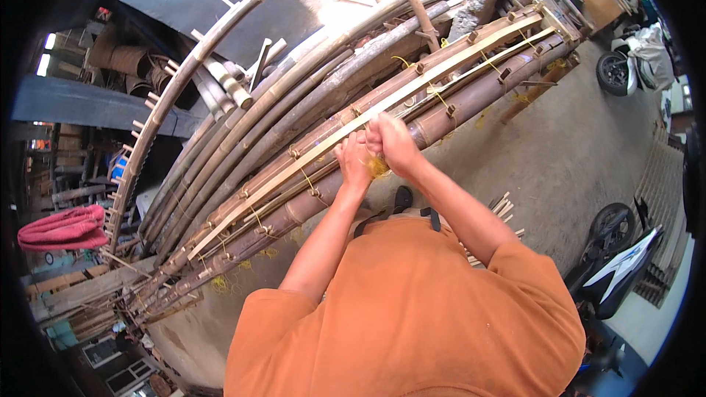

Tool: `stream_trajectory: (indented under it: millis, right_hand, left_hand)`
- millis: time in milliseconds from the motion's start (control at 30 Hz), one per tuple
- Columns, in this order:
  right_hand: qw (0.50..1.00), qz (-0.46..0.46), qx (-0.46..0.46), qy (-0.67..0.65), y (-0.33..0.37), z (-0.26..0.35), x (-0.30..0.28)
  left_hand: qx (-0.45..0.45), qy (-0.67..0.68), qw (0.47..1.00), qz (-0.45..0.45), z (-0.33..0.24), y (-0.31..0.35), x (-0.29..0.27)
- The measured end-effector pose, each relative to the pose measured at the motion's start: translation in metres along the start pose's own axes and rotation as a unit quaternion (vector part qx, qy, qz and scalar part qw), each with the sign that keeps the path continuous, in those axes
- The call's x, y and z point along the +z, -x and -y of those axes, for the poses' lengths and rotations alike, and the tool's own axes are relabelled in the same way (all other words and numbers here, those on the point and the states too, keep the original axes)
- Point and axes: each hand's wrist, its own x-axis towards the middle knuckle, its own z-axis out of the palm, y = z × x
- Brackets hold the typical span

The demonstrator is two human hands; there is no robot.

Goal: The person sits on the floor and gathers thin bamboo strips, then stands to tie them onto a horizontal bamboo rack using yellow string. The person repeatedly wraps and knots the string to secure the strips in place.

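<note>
My left hand [356, 160] is closed, its fingers curled at the bamboo frame. Close against it, my right hand [393, 145] is clenched in a fist. A tuft of yellow cord [378, 168] shows between and below the two hands; their fingers hide most of it. Under them runs a long frame of two thick bamboo poles, the nearer pole [301, 209] brown and smooth. A pale flat wooden strip [456, 60] and thinner slats lie lengthwise between the poles. Yellow ties and small wooden pegs [451, 111] sit at intervals along the frame.
Behind the frame lie several long bamboo poles [243, 132]. A curved pole with pegs [158, 114] arches at the left, near a red cloth [62, 228]. A motorcycle [618, 261] stands at the right, with split sticks [503, 207] on the concrete floor [548, 154].
</note>
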Motion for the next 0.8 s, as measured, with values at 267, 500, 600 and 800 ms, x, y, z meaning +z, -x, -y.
stream_trajectory:
  millis: [267, 500, 600, 800]
  right_hand:
    - [0.779, 0.286, 0.068, 0.555, 0.039, 0.031, 0.000]
    - [0.883, 0.049, 0.015, 0.467, 0.066, 0.002, -0.029]
    - [0.876, -0.087, -0.095, 0.464, 0.071, 0.025, -0.079]
    - [0.669, -0.269, -0.144, 0.678, 0.048, 0.075, -0.152]
  left_hand:
    - [0.020, -0.001, 0.999, -0.026, -0.001, -0.003, -0.004]
    - [0.031, 0.076, 0.996, 0.023, -0.010, -0.009, -0.030]
    - [0.043, 0.147, 0.988, -0.004, -0.059, -0.026, -0.055]
    - [0.136, 0.096, 0.986, 0.010, -0.119, -0.072, 0.002]
